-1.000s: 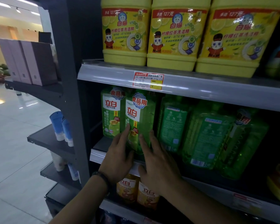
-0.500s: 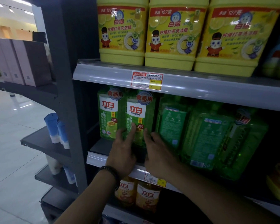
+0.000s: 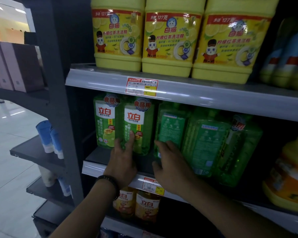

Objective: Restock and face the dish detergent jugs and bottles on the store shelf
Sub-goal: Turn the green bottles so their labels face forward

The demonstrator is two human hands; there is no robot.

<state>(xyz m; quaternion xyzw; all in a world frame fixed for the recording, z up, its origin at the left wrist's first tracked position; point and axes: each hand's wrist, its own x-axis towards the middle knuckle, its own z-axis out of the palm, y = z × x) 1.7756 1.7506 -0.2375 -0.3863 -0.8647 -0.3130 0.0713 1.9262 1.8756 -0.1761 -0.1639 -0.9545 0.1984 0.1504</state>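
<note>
Two green detergent bottles face label-out at the left of the middle shelf (image 3: 93,167): the first green bottle (image 3: 104,119) and the second green bottle (image 3: 138,121). My left hand (image 3: 121,162) rests flat against the lower front of the second one, fingers spread. My right hand (image 3: 170,165) reaches to the third green bottle (image 3: 170,126), which shows its back label; its fingertips touch the bottle's lower edge without closing round it. Two more green bottles (image 3: 208,143) stand to the right, turned and leaning. Three yellow jugs (image 3: 169,36) line the top shelf.
A price tag (image 3: 142,86) sits on the top shelf's rail. Orange bottles (image 3: 146,206) stand on the shelf below. An orange-and-yellow jug (image 3: 289,177) is at the right edge. Left of the grey upright (image 3: 58,103) are shelves with blue tubes (image 3: 46,136) and brown boxes (image 3: 22,66).
Both hands slid slightly apart: the left stays on the second bottle, the right moved right from it to the third bottle. The second bottle now sits further back, level with the first.
</note>
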